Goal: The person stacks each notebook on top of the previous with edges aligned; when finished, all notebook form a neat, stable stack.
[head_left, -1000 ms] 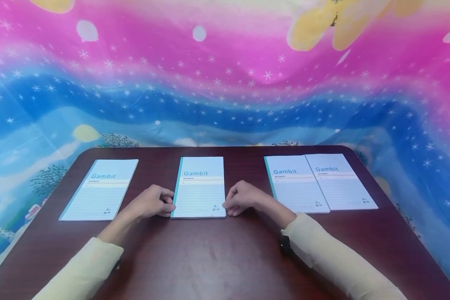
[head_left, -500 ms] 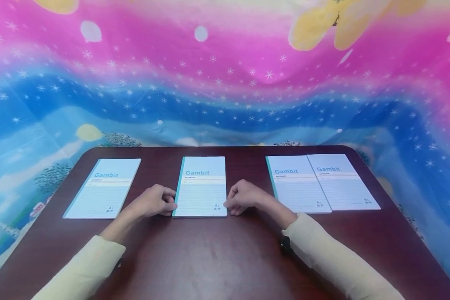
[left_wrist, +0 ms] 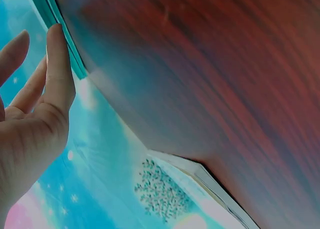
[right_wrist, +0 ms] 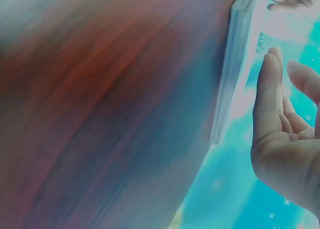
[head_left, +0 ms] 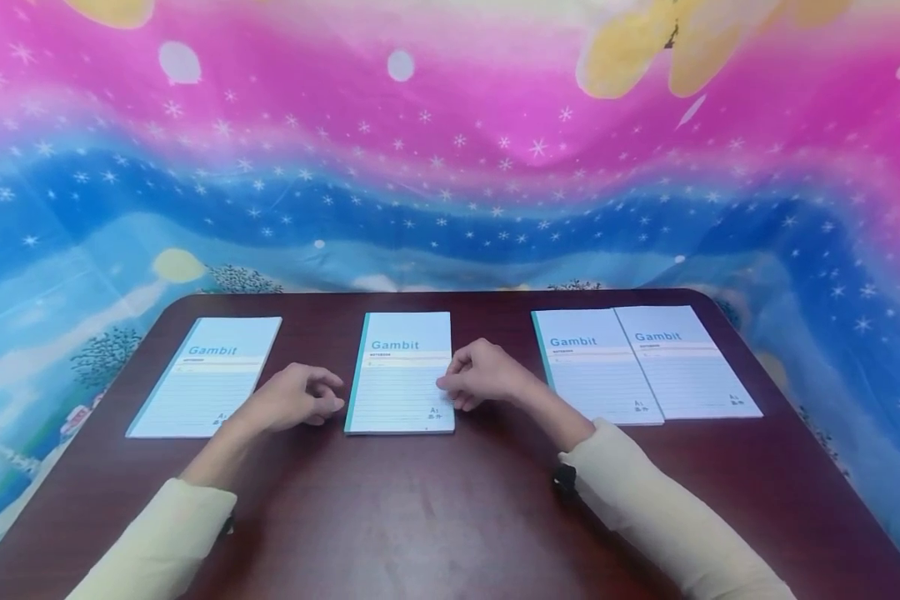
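Note:
A Gambit notebook (head_left: pixel 401 383) with a teal spine lies flat at the middle of the table, between my two hands. In the left wrist view two teal spine bands (left_wrist: pixel 70 51) show, one over the other. My left hand (head_left: pixel 296 398) hovers just left of that spine, thumb and fingers parted, holding nothing. My right hand (head_left: pixel 487 373) is raised at the notebook's right edge, its fingertips overlapping the cover in the head view. The right wrist view shows its fingers (right_wrist: pixel 267 99) fairly straight with nothing between them, beside the notebook's page edge (right_wrist: pixel 232 74).
Another notebook (head_left: pixel 202 375) lies at the left, partly behind my left wrist. At the right, two more notebooks lie side by side, one (head_left: pixel 596 375) nearer and one (head_left: pixel 682 362) near the table's edge. A patterned cloth (head_left: pixel 450 167) hangs behind the dark table (head_left: pixel 420 517).
Both hands have come off the middle notebook's sides: the left moved slightly left, the right rose up and a little inward. The notebooks have stayed in place.

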